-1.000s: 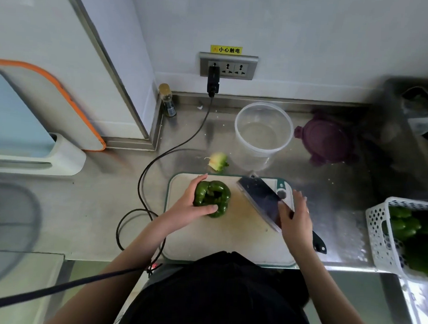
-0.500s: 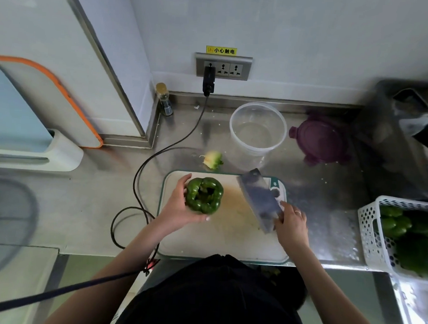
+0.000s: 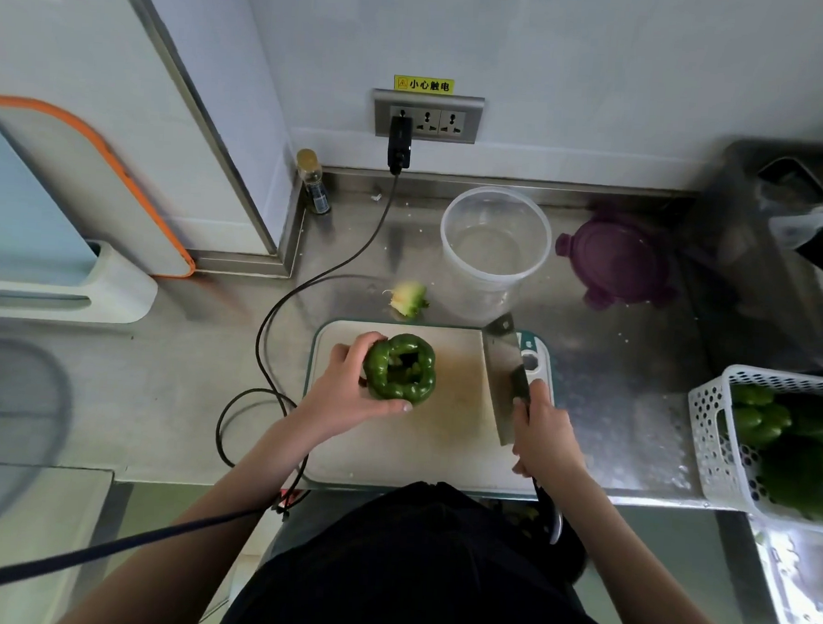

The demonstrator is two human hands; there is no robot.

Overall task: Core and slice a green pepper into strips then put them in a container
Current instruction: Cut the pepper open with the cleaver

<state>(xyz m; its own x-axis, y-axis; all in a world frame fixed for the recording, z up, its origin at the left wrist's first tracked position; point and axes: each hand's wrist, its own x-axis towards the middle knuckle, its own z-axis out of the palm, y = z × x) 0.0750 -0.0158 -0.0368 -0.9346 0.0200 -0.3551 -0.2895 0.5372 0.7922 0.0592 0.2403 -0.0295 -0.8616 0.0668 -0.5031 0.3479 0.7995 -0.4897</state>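
pepper (image 3: 401, 367) cored, gripped by left hand (image 3: 348, 388) on board (image 3: 445, 447) | right hand (image 3: 544, 431) clenching cleaver (image 3: 505, 371) right of pepper | lay flat, curl fingertips, halve

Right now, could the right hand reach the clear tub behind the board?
Probably not freely: the right hand grips the knife. The path to the tub looks open otherwise.

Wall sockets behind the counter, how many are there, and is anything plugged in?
3, side by side in one wall plate under the yellow warning label. The left socket holds a black plug; the middle socket and right socket are free.
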